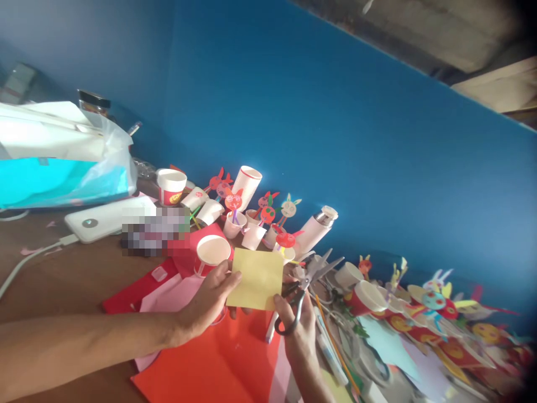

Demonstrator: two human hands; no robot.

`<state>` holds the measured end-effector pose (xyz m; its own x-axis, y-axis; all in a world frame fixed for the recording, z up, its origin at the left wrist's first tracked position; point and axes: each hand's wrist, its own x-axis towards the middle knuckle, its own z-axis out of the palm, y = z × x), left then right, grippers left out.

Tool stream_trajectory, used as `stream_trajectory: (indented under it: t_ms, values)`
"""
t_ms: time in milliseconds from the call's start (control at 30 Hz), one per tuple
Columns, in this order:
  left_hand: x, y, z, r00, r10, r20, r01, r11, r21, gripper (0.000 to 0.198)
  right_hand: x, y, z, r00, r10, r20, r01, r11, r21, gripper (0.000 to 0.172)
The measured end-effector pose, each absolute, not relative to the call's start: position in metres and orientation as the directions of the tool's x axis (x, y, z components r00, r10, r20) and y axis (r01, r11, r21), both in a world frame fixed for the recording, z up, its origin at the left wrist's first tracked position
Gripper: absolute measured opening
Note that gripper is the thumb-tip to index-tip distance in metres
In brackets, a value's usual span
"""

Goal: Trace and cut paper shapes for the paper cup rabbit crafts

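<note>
A square of yellow paper (pixel 257 278) is held up in front of me between both hands. My left hand (pixel 216 291) pinches its left edge, thumb on the front and fingers behind. At the lower right corner, the thumb of my right hand (pixel 298 322) presses on the same sheet. That hand also carries a pair of scissors (pixel 309 280) with dark handles; the blades are spread apart and point up to the right, away from the paper. Beneath the hands lie red paper (pixel 222 358) and pink paper (pixel 172 299). A paper cup (pixel 213 250) stands just behind my left hand.
Several small cups with paper animal heads (pixel 268 214) line the blue wall, near a white thermos (pixel 314 230). More decorated cups (pixel 369 296) crowd the right side. A white power bank (pixel 109 218) with a cable and a plastic bag (pixel 113 151) are at left. Pens (pixel 331 347) lie at right.
</note>
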<state>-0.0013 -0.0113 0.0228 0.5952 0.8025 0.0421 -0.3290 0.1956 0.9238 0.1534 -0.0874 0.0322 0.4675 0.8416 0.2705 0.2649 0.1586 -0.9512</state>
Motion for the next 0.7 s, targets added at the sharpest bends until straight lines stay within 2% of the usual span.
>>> stream_trajectory:
  t_ms: [267,367,500,700]
  values:
    - [-0.005,-0.014,0.033,0.658,0.752,0.033,-0.363,0.279,0.889,0.041,0.150,-0.090,0.032,0.460,0.847,0.266,0.226,0.178,-0.958,0.026]
    - [-0.005,-0.016,0.035,0.677,0.735,-0.040,-0.351,0.370,0.860,0.045,0.147,-0.089,0.029,0.454,0.844,0.287,0.174,0.232,-0.957,0.023]
    - [-0.003,-0.017,0.038,0.635,0.745,-0.205,-0.250,0.450,0.857,0.048,0.144,-0.088,0.022,0.486,0.826,0.286,0.158,0.239,-0.958,0.026]
    - [-0.001,-0.016,0.036,0.599,0.759,-0.258,-0.241,0.477,0.845,0.045,0.139,-0.089,0.022,0.451,0.849,0.276,0.173,0.221,-0.960,0.024]
